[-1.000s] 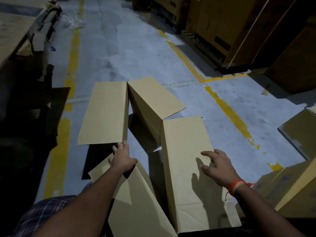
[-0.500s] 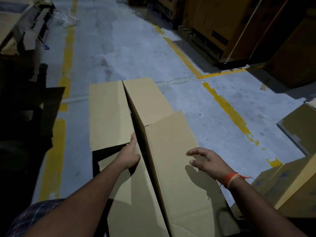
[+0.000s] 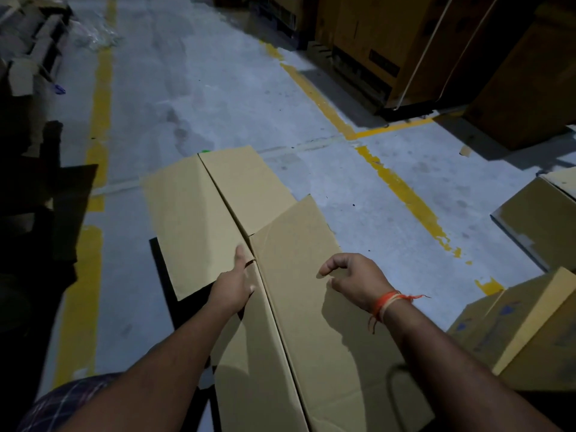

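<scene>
A plain brown cardboard box (image 3: 299, 244) lies folded nearly flat on the grey floor in front of me. Its panels meet along a crease running away from me, with the left panel (image 3: 187, 219) beside it. My left hand (image 3: 232, 285) rests on the cardboard at that crease, thumb pointing forward. Just above the right panel hovers my right hand (image 3: 352, 279), fingers loosely curled and holding nothing. An orange thread is tied round its wrist.
Smaller cardboard boxes (image 3: 526, 325) sit close on the right, another box (image 3: 530, 219) beyond them. Tall cartons on pallets (image 3: 374, 42) stand at the back right. Yellow floor lines (image 3: 402, 188) cross the concrete. Dark stacked material (image 3: 31, 182) lines the left side.
The box's raised panels have dropped and closed together into a flat sheet. My left hand moved forward onto the crease. My right hand lifted off the right panel and its fingers curled.
</scene>
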A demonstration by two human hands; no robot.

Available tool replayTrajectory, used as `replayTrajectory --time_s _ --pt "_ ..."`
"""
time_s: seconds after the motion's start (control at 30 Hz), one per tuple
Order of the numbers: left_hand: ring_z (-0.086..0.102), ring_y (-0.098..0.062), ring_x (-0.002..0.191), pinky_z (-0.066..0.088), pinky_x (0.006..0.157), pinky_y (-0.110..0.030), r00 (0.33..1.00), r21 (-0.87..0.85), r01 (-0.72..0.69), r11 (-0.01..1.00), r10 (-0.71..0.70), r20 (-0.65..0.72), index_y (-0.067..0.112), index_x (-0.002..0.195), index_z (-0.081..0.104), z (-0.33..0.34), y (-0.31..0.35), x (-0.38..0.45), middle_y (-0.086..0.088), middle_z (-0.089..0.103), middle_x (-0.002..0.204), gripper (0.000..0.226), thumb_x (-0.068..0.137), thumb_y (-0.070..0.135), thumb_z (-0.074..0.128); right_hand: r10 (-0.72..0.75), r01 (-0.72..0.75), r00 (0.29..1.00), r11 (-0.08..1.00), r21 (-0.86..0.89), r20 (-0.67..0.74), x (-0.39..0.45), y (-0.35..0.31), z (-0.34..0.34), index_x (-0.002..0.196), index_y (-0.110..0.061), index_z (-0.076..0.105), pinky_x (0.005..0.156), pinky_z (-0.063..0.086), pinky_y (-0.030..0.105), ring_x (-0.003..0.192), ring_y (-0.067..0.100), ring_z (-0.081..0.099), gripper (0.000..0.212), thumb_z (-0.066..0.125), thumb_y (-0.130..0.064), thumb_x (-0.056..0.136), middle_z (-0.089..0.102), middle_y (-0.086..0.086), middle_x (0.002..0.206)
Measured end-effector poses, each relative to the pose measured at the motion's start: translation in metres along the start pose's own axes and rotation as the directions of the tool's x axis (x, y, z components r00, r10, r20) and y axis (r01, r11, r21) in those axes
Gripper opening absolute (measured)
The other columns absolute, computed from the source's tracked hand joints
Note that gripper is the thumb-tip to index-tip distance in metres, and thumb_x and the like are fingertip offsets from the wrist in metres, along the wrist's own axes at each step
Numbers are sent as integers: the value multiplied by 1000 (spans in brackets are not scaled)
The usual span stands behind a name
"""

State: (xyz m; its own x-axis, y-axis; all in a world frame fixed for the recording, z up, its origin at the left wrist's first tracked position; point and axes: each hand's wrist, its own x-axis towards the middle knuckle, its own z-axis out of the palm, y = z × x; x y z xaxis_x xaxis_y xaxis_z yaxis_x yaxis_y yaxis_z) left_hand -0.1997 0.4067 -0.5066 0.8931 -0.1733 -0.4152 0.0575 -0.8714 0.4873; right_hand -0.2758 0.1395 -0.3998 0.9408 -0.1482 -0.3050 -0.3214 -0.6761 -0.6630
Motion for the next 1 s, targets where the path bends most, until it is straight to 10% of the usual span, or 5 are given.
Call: replayTrajectory --time_s 0.23,0.4,0.53,0.8,1.0 --pt "45 -44 138 43 110 -49 950 -234 310 921 -310 37 34 154 -30 7 -34 -12 -23 43 154 124 83 72 64 -7 7 1000 1000 0 -5 -9 -1 4 88 -34 75 73 45 14 100 2 63 28 68 -8 83 70 -19 103" --pt "37 -48 141 39 112 -58 897 -380 434 817 -431 98 55 139 -39 3 -59 -11 -17 40 158 144 46 91 65 -13 14 1000 1000 -7 28 -15 -4 11 91 -34 76 74 42 10 105 4 61 29 67 -7 84 69 -19 108" --pt "42 -48 136 47 103 -60 852 -496 500 710 -507 134 55 142 -35 -7 -72 -19 -20 32 159 139 56 86 70 -17 17 999 1000 -13 27 -15 -6 14 89 -35 75 86 46 21 112 5 59 29 69 -7 85 70 -16 112" --pt "40 -44 140 33 112 -60 740 -743 564 359 -619 263 15 160 26 -27 -86 -16 -19 38 158 89 93 61 61 -26 25 999 1000 8 46 -16 -8 3 89 -36 75 79 44 10 107 -1 60 31 68 -6 84 68 -24 106" --pt "62 -38 111 51 100 -48 783 -789 350 505 -620 -49 10 136 62 -46 -86 -19 -19 65 131 65 88 54 67 -185 146 966 967 209 183 -24 -24 -8 125 -42 67 113 41 27 127 -9 49 64 58 8 85 61 -24 132"
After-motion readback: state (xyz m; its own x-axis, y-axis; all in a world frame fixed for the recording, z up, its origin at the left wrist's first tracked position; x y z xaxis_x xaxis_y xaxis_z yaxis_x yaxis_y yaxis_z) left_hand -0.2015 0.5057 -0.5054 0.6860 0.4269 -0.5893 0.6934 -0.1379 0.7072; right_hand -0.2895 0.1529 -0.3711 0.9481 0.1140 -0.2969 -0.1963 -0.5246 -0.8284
